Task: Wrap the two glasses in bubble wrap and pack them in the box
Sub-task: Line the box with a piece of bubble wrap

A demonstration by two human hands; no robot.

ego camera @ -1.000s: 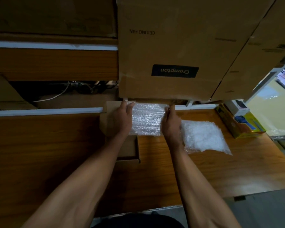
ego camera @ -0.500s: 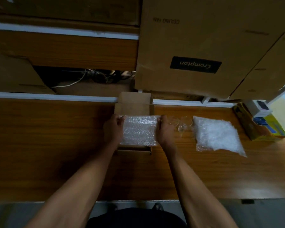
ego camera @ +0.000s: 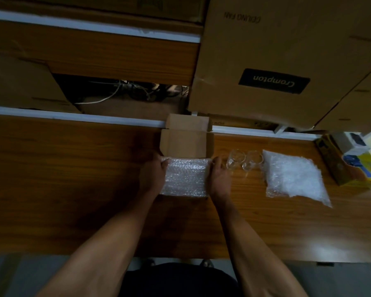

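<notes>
Glasses [ego camera: 243,161], both still bare, stand on the counter [ego camera: 73,179] beside the open box [ego camera: 186,144]. A bubble wrap sheet [ego camera: 185,177], pulled down from the shelf edge moments ago, now lines the box, left hand [ego camera: 153,174] and right hand [ego camera: 217,175] each keeping a closed grip on its ends; wrapping has yet to begin.

Both my forearms reach forward from the bottom of the view and come closer together toward the hands, bare from the elbow to the wrist. My left hand [ego camera: 153,175] has its back turned up, the thumb pointing inward and the fingers curled down at the left side of what it grips. My right hand [ego camera: 220,177] mirrors it on the other side, the fingers bent and closed on the right edge, level with the left one.
</notes>
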